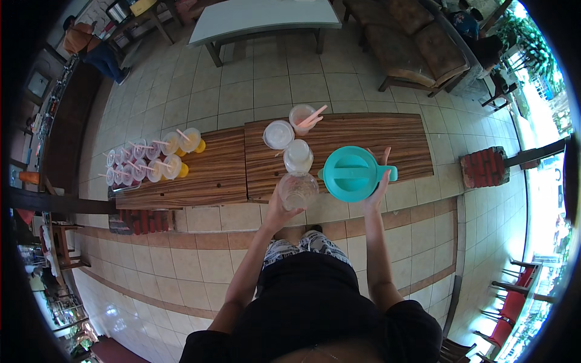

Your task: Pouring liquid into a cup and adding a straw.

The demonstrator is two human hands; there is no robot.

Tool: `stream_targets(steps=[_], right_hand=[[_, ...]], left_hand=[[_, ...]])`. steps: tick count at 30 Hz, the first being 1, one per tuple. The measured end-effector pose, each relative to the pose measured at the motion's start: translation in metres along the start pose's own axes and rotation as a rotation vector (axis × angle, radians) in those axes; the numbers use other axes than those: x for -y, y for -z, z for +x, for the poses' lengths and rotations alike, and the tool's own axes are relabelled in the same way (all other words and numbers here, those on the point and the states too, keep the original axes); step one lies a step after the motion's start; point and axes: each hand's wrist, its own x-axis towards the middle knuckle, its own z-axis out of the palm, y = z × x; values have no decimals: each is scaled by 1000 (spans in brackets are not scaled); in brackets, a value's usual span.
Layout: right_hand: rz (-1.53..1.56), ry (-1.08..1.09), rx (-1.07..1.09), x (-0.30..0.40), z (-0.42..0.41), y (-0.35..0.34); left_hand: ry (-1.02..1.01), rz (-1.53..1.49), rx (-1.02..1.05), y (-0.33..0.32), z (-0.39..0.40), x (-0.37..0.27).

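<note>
My left hand (280, 209) is closed round a clear plastic cup (298, 190), held at the near edge of the wooden counter (218, 168). My right hand (381, 183) grips the handle of a pitcher with a turquoise lid (350, 174); its body is mostly hidden beneath the lid. The pitcher is just right of the cup, its spout side facing it. Beyond the cup are a stack of clear lids or cups (298, 155), another round clear stack (278, 134) and a cup with pink straws (302, 119).
Rows of lidded drink cups (140, 156) with pink straws stand on the counter's left. Brick posts (485, 167) flank the counter. Beyond are a white-topped table (268, 18) and a brown sofa (408, 41). A person (93, 47) stands at the far left; others are at the upper right.
</note>
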Motion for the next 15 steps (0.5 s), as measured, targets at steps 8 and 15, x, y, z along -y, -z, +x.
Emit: stream_targets(steps=[8, 15], right_hand=[[-316, 141, 152, 57, -32, -25], [-569, 315, 179, 93, -54, -48]], left_hand=[[-58, 262, 125, 6, -18, -30], [-145, 380, 211, 5, -40, -66]])
